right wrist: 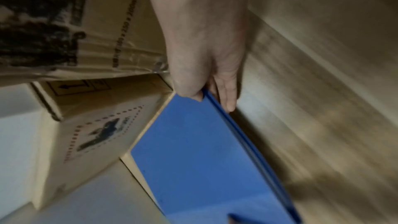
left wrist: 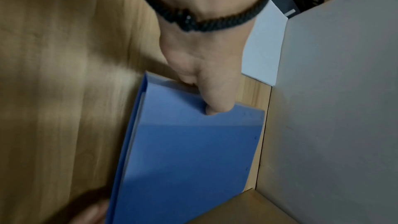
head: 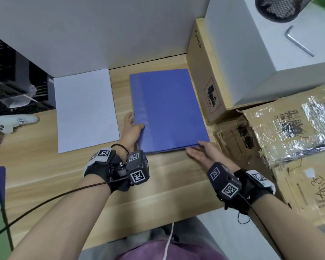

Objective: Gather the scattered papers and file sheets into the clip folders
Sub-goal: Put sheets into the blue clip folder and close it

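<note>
The blue clip folder [head: 168, 109] lies closed on the desk [head: 169, 184], beside the white paper stack [head: 85, 109]. The left hand [head: 132, 129] pinches its spine edge, thumb on top; the right hand [head: 204, 152] pinches the near corner — likely about to open the cover, which calls for lifting the top flap alone.

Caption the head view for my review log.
Both hands, left and right, grip a closed blue folder beside white paper.

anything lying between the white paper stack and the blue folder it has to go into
Nothing visible: only bare desk separates the paper stack from the blue folder. The folder is closed, with the left hand holding its near-left edge and the right hand at its near-right corner.
</note>
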The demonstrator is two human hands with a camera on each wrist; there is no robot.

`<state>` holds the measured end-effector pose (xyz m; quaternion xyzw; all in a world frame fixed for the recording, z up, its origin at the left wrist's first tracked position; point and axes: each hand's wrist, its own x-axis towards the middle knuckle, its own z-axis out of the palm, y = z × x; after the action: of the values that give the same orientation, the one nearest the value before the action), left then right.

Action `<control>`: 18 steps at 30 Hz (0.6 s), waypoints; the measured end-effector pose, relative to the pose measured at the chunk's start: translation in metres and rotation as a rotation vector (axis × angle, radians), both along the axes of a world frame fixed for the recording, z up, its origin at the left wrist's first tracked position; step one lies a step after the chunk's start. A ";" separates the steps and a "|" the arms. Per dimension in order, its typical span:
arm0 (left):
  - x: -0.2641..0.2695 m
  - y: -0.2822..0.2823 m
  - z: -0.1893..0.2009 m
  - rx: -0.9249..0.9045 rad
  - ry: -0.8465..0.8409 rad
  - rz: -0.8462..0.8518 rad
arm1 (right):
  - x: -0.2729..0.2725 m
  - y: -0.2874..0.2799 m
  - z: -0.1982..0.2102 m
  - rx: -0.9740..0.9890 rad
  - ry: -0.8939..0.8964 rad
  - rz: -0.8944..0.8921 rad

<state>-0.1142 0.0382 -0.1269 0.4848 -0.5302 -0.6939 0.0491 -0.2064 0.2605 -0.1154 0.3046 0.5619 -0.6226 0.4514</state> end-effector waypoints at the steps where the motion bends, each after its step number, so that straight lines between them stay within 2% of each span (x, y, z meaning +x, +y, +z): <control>1: -0.006 0.002 0.001 -0.005 -0.010 0.028 | 0.008 -0.001 -0.005 -0.011 -0.007 0.032; 6: -0.010 0.005 -0.003 -0.049 -0.044 -0.071 | 0.015 -0.012 -0.022 -0.041 0.030 0.148; 18: -0.015 -0.010 -0.004 -0.065 -0.059 -0.182 | -0.016 -0.042 -0.022 -0.070 0.005 0.132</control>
<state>-0.1294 0.0284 -0.1308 0.4531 -0.5955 -0.6633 -0.0142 -0.2228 0.2189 -0.1373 0.2493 0.5596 -0.6116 0.5006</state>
